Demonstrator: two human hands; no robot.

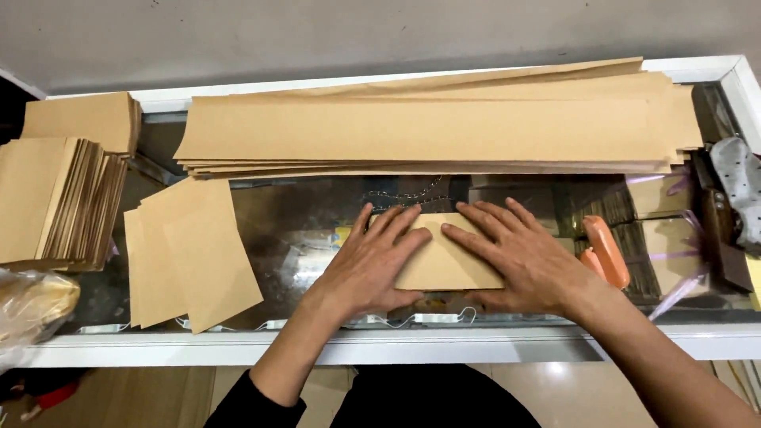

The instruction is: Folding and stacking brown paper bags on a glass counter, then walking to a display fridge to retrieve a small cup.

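A small folded piece of brown paper (448,265) lies on the glass counter top (309,222). My left hand (372,261) lies flat on its left part, fingers spread and pointing away from me. Flat on its right part rests my right hand (523,257), fingers spread toward the upper left. Both palms press down on the paper; neither hand grasps it.
A long stack of brown paper sheets (428,127) spans the back of the counter. Loose brown sheets (190,254) lie at the left, with stacks of folded paper (59,194) beyond them. An orange stapler (606,250) sits at the right, a white frame edge (396,345) in front.
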